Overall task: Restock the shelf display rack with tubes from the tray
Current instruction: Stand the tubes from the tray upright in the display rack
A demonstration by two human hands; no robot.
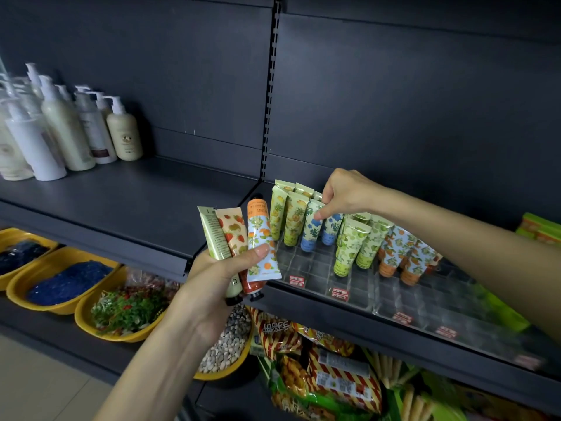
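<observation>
Blue-floral tube [312, 227]: upright in acrylic rack [318, 270], crimp pinched by right hand [346, 192]; left hand [212, 278] grips three fanned tubes [233, 235] alongside.

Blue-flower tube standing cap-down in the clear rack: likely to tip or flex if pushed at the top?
Probably tips little: the blue-flower tube stands cap-down in a cell of the clear rack, with neighbouring tubes beside it. Its flat crimped top, pinched by the right hand, likely flexes. Looks light, being small and slim.
</observation>
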